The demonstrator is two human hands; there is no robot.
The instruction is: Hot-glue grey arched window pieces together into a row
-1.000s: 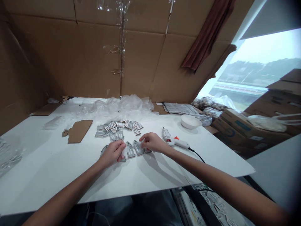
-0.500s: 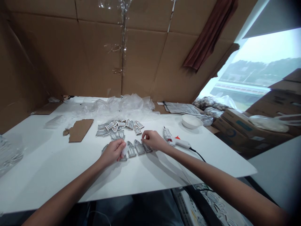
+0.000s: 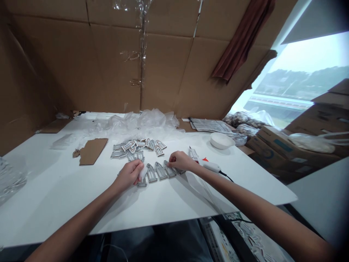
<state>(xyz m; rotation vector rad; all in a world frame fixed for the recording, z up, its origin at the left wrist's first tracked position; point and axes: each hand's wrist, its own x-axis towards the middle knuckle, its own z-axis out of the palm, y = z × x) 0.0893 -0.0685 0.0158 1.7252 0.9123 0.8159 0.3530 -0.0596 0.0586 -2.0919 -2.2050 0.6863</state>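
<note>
My left hand (image 3: 129, 174) is closed, with a small whitish, translucent piece (image 3: 143, 171) showing at its fingers; its kind is unclear. Grey arch-shaped pieces (image 3: 160, 170) lie in a row on the white table between my hands, several of them side by side. Over the right end of this row, my right hand (image 3: 180, 160) has thumb and fingertips pinched together. Whatever is between those fingertips is too small to make out. Behind the row sits a loose pile of grey and white arch pieces (image 3: 133, 146). A white glue gun (image 3: 211, 165) lies just right of my right hand.
A torn cardboard piece (image 3: 93, 151) lies on the left. Crumpled clear plastic (image 3: 152, 120) runs along the back, under the cardboard wall (image 3: 109, 69). A white bowl (image 3: 222, 141) stands at the back right. The glue gun's cord (image 3: 227, 177) trails toward the front edge.
My right hand has moved slightly right along the row, uncovering more of the arch pieces. My left hand stays closed, shifted only a little to the left.
</note>
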